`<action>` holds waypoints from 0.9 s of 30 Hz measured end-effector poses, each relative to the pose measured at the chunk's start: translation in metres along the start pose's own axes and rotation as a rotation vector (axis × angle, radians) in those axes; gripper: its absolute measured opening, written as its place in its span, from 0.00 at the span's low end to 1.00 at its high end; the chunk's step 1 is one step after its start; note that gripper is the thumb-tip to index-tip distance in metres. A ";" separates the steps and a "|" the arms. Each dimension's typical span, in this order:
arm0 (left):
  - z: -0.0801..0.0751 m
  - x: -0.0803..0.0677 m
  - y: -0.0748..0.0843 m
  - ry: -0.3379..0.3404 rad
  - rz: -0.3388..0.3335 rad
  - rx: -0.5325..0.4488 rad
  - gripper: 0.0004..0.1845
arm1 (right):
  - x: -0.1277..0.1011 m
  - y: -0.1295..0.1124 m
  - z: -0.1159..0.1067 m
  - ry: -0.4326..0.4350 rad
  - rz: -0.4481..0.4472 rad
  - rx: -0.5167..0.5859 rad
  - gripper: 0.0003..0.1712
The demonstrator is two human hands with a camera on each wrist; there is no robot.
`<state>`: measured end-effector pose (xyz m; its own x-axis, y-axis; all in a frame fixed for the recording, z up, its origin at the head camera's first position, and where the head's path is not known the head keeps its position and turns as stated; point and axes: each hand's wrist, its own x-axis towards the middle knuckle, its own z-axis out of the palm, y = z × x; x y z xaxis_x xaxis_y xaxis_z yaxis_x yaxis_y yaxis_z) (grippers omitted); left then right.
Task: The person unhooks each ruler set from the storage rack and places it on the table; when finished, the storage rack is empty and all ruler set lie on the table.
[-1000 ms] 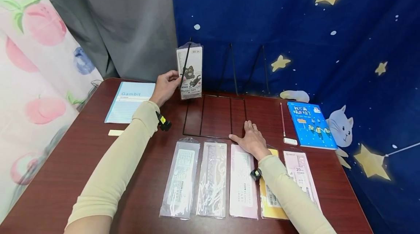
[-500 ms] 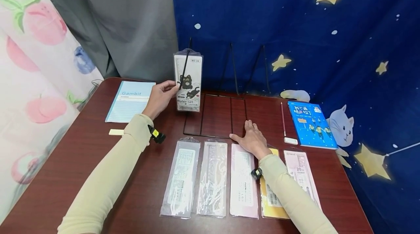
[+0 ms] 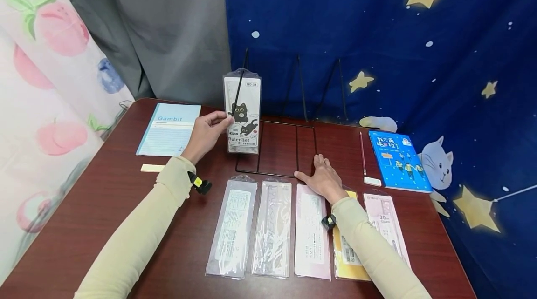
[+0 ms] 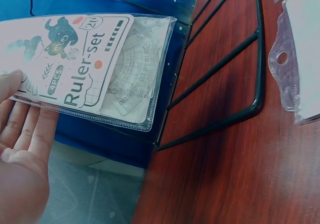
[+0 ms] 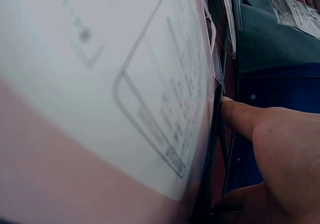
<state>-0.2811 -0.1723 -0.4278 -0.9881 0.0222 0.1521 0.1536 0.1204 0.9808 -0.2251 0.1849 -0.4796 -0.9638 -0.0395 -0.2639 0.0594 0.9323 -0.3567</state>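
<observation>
Ruler-set pack (image 3: 242, 112) stands against black wire rack (image 3: 277, 150), notebook (image 3: 168, 129) beside.

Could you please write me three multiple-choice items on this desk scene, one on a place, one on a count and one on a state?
1. Where does the blue book lie?
A. at the table's right side, beside the red pencil
B. on the Gambit notebook
C. inside the wire rack

2. How many packets lie flat in the row nearest the person?
A. three
B. five
C. seven

3. What is the left hand doing?
A. resting flat on the table
B. holding the cat ruler-set packet upright at the wire rack
C. writing with the pencil

Answers:
1 A: the head view shows it right of the red pencil, far from the Gambit notebook.
2 B: five packets lie side by side, one partly under the right sleeve.
3 B: its fingers grip the edge of the ruler-set packet against the wire rack, while the right hand presses the rack's base.
</observation>
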 end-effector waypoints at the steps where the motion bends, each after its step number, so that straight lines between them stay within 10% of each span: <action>1: 0.000 -0.002 0.000 0.001 0.002 0.016 0.19 | 0.000 0.000 0.000 0.000 0.000 -0.001 0.63; 27: -0.002 -0.052 0.005 -0.027 -0.044 0.083 0.23 | 0.001 0.001 0.001 -0.006 0.008 -0.013 0.63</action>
<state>-0.2292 -0.1752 -0.4305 -0.9936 0.0418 0.1050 0.1114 0.2040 0.9726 -0.2263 0.1851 -0.4808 -0.9617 -0.0340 -0.2721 0.0638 0.9373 -0.3425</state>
